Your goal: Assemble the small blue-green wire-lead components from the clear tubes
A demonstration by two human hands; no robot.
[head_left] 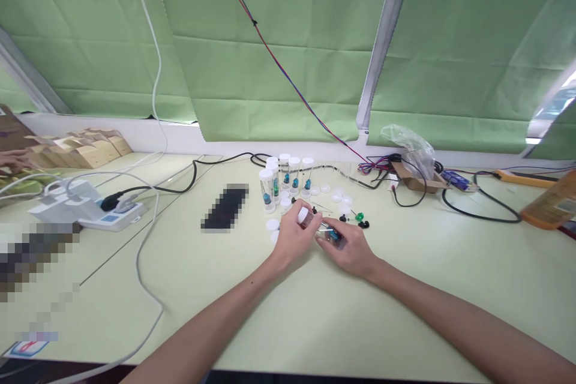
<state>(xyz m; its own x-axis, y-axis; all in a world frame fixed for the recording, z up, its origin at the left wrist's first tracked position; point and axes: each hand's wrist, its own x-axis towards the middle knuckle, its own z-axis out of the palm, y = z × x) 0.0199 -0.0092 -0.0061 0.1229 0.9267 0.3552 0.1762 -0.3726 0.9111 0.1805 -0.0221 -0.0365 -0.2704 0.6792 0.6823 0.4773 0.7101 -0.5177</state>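
Across the pale-green table [306,318], I see capped clear vials [294,174] standing, loose white caps [272,225], a power strip [119,219].

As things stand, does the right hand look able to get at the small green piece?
Probably yes: the small green piece lies uncovered just beyond the right hand, black pieces beside it. That hand is on the clear tube, though, so it would likely have to release that first.

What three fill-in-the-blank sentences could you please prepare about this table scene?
1. The tube in the left hand and right hand has a ____ cap.
2. Behind the table, the blinds are ____.
3. The power strip lies to the ____ of the standing tubes.

Missing words: white; green; left.
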